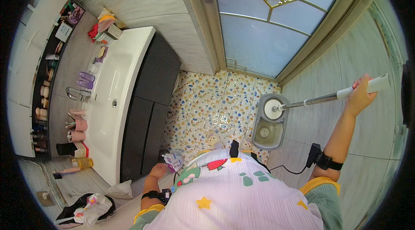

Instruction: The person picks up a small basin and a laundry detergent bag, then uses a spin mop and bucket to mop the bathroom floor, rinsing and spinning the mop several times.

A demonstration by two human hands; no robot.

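Observation:
My right hand grips the white upper grip of a spin mop's handle. The metal pole slopes down to a round white mop head, seated in the round compartment of a grey mop bucket. Murky liquid shows in the bucket's other compartment. Low at my left side, my left hand hangs near the vanity cabinet's end, its fingers partly hidden. Close beside it is a white and purple package; I cannot tell whether the hand touches it.
On the left, a white washbasin tops a dark cabinet, with bottles and pink cups along its back edge. Ahead stands a frosted-glass door. Pebble-patterned tiles cover the floor. A black-lined bin sits lower left.

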